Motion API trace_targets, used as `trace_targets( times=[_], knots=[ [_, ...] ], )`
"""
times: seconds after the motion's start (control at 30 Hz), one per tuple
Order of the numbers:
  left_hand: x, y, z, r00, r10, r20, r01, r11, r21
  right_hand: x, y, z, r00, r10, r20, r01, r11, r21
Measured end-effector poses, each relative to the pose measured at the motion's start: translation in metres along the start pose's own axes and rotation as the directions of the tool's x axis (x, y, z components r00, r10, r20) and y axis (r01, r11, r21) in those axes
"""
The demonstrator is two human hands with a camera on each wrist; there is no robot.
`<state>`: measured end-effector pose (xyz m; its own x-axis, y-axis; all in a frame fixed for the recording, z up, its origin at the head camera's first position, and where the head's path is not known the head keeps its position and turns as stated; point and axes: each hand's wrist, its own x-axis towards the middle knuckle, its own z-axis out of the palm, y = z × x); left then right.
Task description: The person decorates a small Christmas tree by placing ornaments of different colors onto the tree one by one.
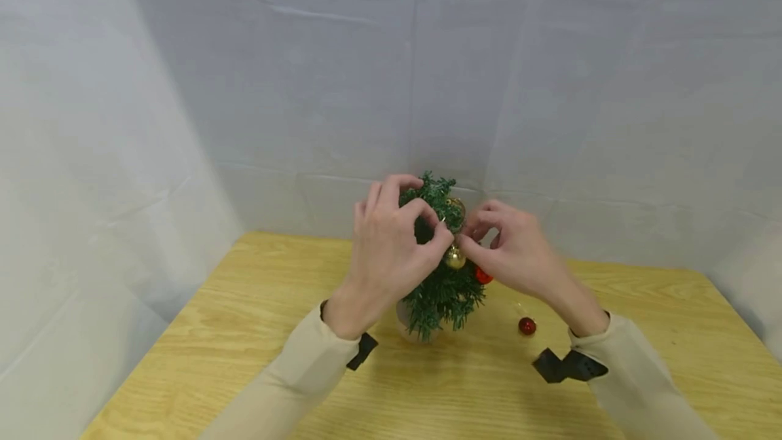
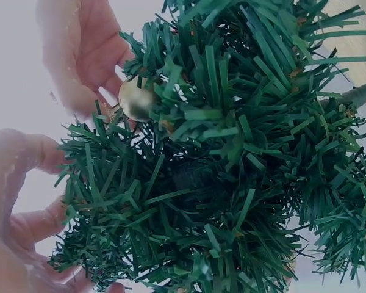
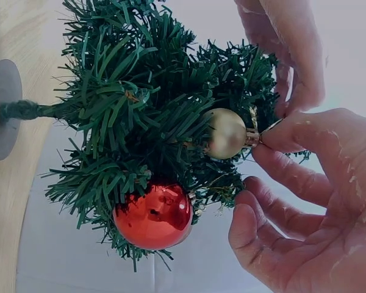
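A small artificial Christmas tree stands on the table. My right hand pinches the cap end of a gold bauble between thumb and index finger. The bauble lies against the green needles. At the upper part of the tree my left hand has its thumb and index finger curled together at a branch tip, right beside the bauble's cap. A shiny red bauble hangs on the tree below the right hand. Another gold bauble shows higher up, partly behind needles.
A small dark red bauble with a thread loop lies on the wooden table, right of the tree. The tree has a round grey base. Pale sheeting hangs behind and at the sides.
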<state>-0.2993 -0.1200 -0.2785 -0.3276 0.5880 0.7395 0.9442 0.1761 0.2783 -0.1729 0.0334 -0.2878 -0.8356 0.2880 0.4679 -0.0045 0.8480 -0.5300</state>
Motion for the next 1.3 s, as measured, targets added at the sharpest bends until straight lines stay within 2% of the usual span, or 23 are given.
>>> trace_targets(
  times=[0.17, 0.3, 0.47, 0.67, 0.8, 1.0, 1.3],
  knots=[
    [-0.003, -0.002, -0.004, 1.0, 0.006, 0.024, -0.004, 0.999, -0.051, -0.002, 0.001, 0.001, 1.0, -0.002, 0.01, 0.002, 1.0, 0.002],
    [-0.005, -0.006, -0.012, 0.998, 0.058, 0.003, -0.057, 0.992, -0.114, -0.005, 0.004, 0.001, 1.0, -0.008, -0.013, 0.008, 1.0, 0.027],
    [-0.014, -0.02, -0.023, 0.994, 0.109, -0.033, -0.113, 0.98, -0.163, -0.018, 0.009, -0.004, 0.998, -0.026, -0.065, 0.03, 0.998, 0.064],
    [-0.03, -0.038, -0.029, 0.992, 0.111, -0.064, -0.121, 0.978, -0.171, -0.04, 0.025, -0.011, 0.983, -0.108, -0.148, 0.118, 0.991, 0.057],
    [-0.036, -0.045, -0.03, 0.987, 0.131, -0.095, -0.146, 0.973, -0.177, -0.055, 0.037, -0.016, 0.977, -0.121, -0.176, 0.126, 0.992, 0.022],
    [-0.037, -0.05, -0.028, 0.97, 0.191, -0.149, -0.214, 0.964, -0.16, -0.073, 0.056, -0.019, 0.983, -0.106, -0.152, 0.102, 0.994, -0.033],
    [-0.035, -0.052, -0.025, 0.964, 0.226, -0.137, -0.247, 0.957, -0.155, -0.088, 0.088, -0.016, 0.985, -0.115, -0.13, 0.103, 0.989, -0.102]
  ],
)
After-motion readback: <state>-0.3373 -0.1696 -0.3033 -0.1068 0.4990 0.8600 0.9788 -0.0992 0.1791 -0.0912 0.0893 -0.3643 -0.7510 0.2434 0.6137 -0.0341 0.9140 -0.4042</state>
